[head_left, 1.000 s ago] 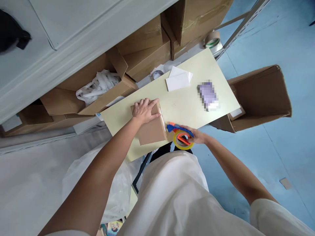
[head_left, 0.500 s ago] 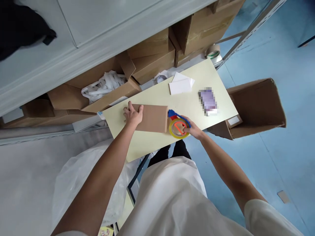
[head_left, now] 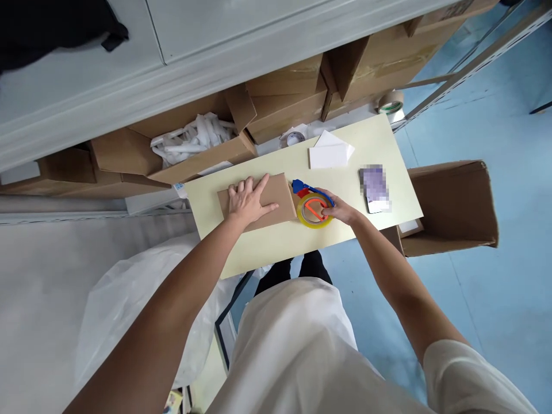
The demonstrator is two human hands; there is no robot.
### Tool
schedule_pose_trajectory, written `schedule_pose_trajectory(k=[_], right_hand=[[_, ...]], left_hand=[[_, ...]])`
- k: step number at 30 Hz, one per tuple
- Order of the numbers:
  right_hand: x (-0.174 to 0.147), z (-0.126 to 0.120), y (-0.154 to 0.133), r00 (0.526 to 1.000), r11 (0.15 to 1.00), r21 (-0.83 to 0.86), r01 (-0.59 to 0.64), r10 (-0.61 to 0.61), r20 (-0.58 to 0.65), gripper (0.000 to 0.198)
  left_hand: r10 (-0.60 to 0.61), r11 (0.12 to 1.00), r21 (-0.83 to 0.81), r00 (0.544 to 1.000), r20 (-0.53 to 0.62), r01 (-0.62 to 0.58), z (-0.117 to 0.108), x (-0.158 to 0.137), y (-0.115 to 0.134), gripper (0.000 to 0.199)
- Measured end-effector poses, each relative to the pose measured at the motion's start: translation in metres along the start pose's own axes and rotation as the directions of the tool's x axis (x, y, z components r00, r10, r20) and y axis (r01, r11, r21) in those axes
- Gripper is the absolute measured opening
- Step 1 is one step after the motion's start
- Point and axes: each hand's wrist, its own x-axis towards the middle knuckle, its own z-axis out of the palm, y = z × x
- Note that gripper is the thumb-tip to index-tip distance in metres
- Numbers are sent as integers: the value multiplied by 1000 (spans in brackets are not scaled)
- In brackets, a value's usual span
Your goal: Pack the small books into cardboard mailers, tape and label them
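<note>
A brown cardboard box (head_left: 278, 198) lies on the pale yellow tabletop (head_left: 259, 253), slightly turned. My left hand (head_left: 248, 201) rests on its top with fingers and thumb spread. Just right of the box, my right hand (head_left: 338, 208) is closed on a tape dispenser (head_left: 305, 188) with a blue frame and a roll of clear yellowish tape (head_left: 317, 223). The dispenser's blue head is close to the right end of the box; whether they touch I cannot tell. A brown flap or piece of cardboard shows partly behind the dispenser.
White cards (head_left: 328, 156) and a blurred purple item (head_left: 374, 187) lie on the tabletop. Behind it stand open cartons (head_left: 215, 155), one with white plastic, and tape rolls (head_left: 390, 102). An open carton (head_left: 452, 201) sits at right, a clear plastic bag (head_left: 138, 310) at lower left.
My left hand has moved from the box's left end onto its top, fingers now spread. The box has turned slightly counterclockwise. My right hand still holds the tape dispenser. The camera view has shifted.
</note>
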Motion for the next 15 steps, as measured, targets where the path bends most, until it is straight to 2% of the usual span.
schedule_pose_trajectory(k=[3, 5, 8, 9, 12, 15], right_hand=[[-31, 1, 20, 1000, 999, -35, -30, 30, -7, 81], [-55, 10, 40, 1000, 999, -18, -30, 30, -5, 82], [-82, 42, 74, 1000, 999, 37, -12, 12, -2, 81], [-86, 55, 83, 999, 998, 62, 4, -2, -36, 81], [-79, 90, 91, 972, 990, 127, 56, -25, -236, 82], [-48, 93, 69, 925, 990, 118, 76, -26, -379, 81]], left_hand=[[-1, 1000, 12, 1000, 25, 1, 0, -1, -1, 88], [4, 1000, 15, 999, 35, -5, -1, 0, 0, 89], [4, 1000, 24, 999, 36, -5, -2, 1, 2, 91], [-3, 1000, 25, 1000, 31, 2, -1, 1, 2, 91], [-67, 998, -4, 998, 7, 67, 3, 0, 3, 91], [-183, 978, -96, 983, 17, 183, 12, -6, -3, 85]])
